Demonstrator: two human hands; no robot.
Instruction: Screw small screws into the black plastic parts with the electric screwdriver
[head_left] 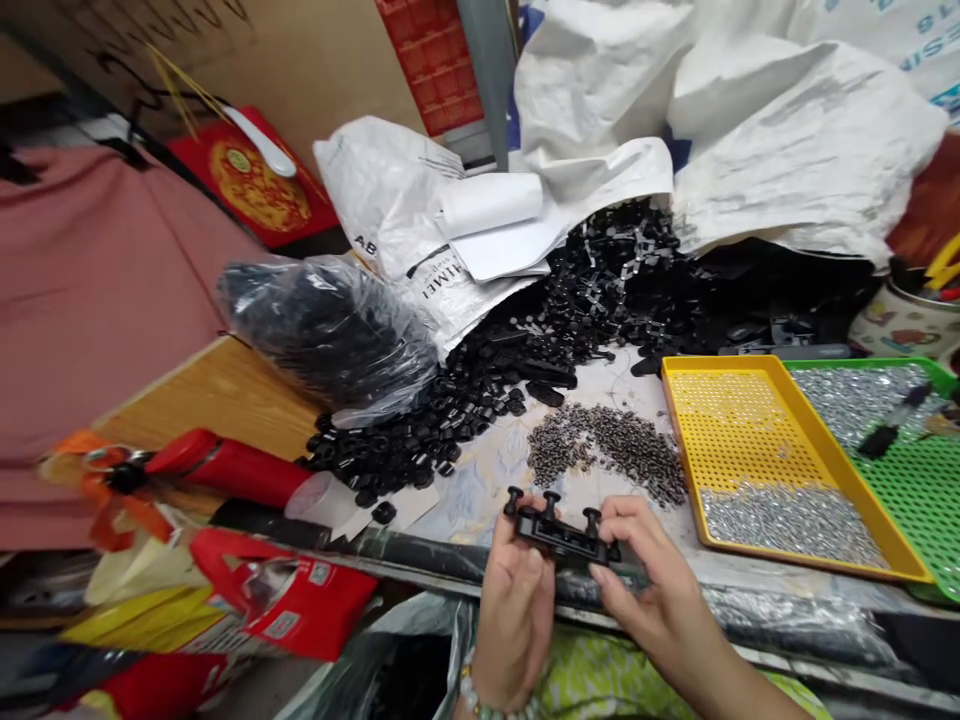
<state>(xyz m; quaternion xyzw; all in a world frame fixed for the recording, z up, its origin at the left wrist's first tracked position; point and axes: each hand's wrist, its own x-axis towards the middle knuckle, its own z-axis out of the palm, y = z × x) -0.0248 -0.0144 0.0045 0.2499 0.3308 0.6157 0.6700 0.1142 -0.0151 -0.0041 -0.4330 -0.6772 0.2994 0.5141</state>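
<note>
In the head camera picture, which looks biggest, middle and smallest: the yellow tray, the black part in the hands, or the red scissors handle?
1. yellow tray
2. red scissors handle, though blurred
3. black part, despite being nearest the camera

Small assembly workshop, heaped black plastic parts (525, 350), screw trays (757, 440)

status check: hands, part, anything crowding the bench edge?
Left hand and right hand both grip black plastic bar, pegs up. Grey screw pile just beyond; yellow tray to the right.
</note>
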